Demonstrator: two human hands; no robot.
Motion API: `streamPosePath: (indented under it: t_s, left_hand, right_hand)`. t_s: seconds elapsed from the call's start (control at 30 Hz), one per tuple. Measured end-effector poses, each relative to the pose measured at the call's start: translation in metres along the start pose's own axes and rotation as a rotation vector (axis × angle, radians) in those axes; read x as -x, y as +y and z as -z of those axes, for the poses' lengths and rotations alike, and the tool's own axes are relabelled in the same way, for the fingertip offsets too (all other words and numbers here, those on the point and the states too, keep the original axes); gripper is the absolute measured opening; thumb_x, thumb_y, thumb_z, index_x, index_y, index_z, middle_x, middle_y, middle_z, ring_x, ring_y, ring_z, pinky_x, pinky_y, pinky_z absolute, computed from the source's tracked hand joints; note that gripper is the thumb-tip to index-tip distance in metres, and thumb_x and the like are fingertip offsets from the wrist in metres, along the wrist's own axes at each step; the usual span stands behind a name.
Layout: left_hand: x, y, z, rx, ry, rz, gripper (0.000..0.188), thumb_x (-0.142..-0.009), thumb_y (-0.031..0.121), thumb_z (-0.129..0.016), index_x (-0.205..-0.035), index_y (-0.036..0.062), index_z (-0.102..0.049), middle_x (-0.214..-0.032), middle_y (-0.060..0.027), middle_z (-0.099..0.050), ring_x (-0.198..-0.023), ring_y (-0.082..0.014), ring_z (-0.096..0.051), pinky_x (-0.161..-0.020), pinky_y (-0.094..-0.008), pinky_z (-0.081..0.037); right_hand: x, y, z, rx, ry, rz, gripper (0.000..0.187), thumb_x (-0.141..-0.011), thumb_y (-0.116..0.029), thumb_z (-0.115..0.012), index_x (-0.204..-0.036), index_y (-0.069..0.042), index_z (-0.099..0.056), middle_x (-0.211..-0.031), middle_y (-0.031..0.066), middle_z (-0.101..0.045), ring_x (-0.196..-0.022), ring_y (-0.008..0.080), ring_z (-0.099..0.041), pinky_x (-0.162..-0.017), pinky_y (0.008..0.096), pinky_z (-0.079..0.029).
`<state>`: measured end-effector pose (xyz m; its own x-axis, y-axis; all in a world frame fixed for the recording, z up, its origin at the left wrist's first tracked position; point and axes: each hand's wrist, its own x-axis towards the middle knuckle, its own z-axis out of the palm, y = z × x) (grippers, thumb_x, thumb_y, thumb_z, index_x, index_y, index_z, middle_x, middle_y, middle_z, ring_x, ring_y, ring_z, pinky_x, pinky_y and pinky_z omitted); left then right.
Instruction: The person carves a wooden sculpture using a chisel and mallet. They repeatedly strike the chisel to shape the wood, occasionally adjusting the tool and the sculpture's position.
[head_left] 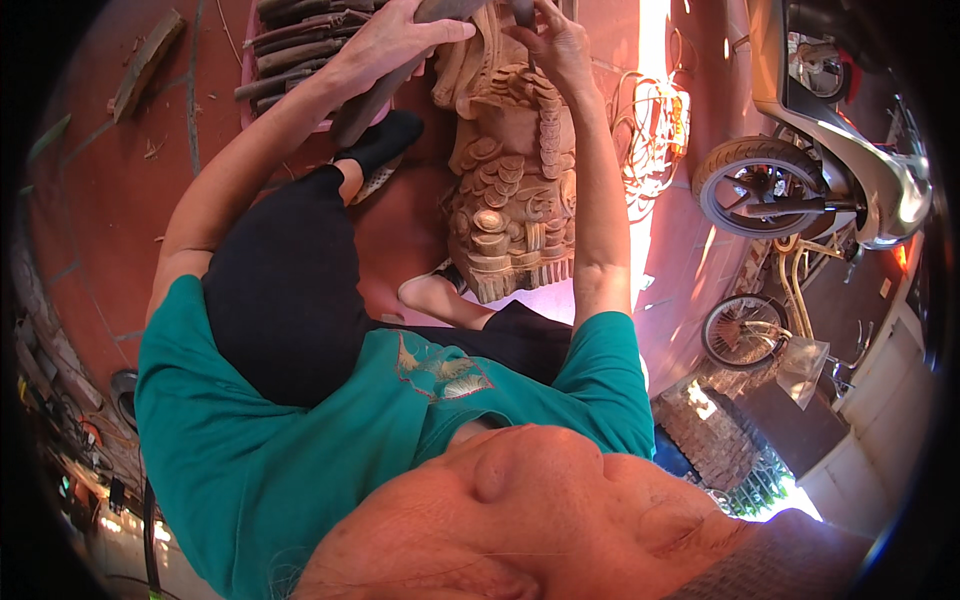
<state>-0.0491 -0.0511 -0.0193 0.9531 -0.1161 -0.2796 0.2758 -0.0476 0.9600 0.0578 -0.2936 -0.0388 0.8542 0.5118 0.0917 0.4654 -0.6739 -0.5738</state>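
Note:
At the upper middle stands a carved wooden sculpture [505,195], its brown surface covered in rounded scrolls and ridges. My left hand [395,45] is at the top edge, left of the carving, closed on a long, dark wooden bar [368,112] that slants down to the left. The bar's upper end is cut off by the frame. My right hand [560,48] is over the carving's upper right part. Its fingers pinch a slim dark-handled chisel [524,14], whose tip I cannot make out.
Left of the carving, a pink tray [246,70] holds several dark-handled tools [295,50]. A wood offcut [148,65] lies on the red tiled floor [110,220]. An orange cable [640,135] is coiled at the right, before a parked motorbike [800,190] and a bicycle [745,332].

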Motion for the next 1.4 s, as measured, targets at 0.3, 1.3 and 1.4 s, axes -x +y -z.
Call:
streamPosePath:
  t_s: [0.3,1.3,1.4]
  left_hand:
    - [0.004,-0.002,-0.008,-0.088,-0.012,-0.048,0.052,-0.092,0.047,-0.073,-0.116,0.0028,-0.060,-0.068,0.0027,-0.054,-0.057,-0.0073,-0.055,-0.052,-0.0247,-0.046]
    - [0.005,0.005,-0.008,-0.190,-0.078,-0.138,0.049,-0.095,0.041,-0.072,-0.125,0.0034,-0.060,-0.073,0.0023,-0.054,-0.058,-0.0070,-0.055,-0.052,-0.0256,-0.046]
    - [0.013,0.039,-0.009,-0.113,-0.035,-0.133,0.050,-0.093,0.033,-0.074,-0.129,0.0016,-0.058,-0.079,-0.0021,-0.059,-0.063,-0.0100,-0.058,-0.056,-0.0280,-0.048]
  right_hand:
    - [0.000,0.001,-0.003,-0.025,0.023,-0.056,0.035,-0.084,-0.018,-0.084,-0.109,-0.006,-0.063,-0.082,0.0180,-0.072,-0.075,0.0325,-0.073,-0.067,0.0425,-0.054]
    - [0.031,0.011,0.012,-0.311,0.054,-0.049,0.029,-0.090,-0.016,-0.081,-0.114,-0.008,-0.067,-0.076,0.0014,-0.068,-0.067,0.0079,-0.063,-0.061,0.0292,-0.053]
    - [0.034,0.021,0.012,-0.255,0.075,-0.028,0.028,-0.090,-0.016,-0.080,-0.114,-0.008,-0.067,-0.076,0.0017,-0.068,-0.068,0.0080,-0.065,-0.060,0.0297,-0.053]
